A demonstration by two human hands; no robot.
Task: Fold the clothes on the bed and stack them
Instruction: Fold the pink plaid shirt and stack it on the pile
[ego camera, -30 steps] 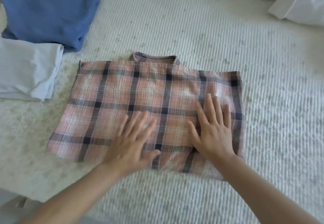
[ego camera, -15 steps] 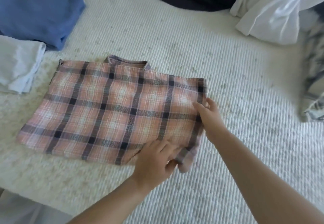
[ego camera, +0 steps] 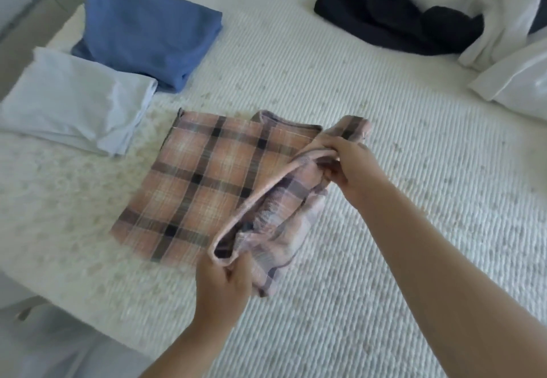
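Head view shows left hand (ego camera: pixel 225 277) and right hand (ego camera: pixel 352 167) pinching the plaid shirt's (ego camera: pixel 204 176) lifted right edge (mid-frame), apparently to fold it leftward.

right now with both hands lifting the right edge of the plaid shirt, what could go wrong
1. The lifted edge of the plaid shirt sags between the left hand and right hand, so the fold may land crooked.
2. Loose inner layers bunch under the lifted edge and could get trapped as lumps.
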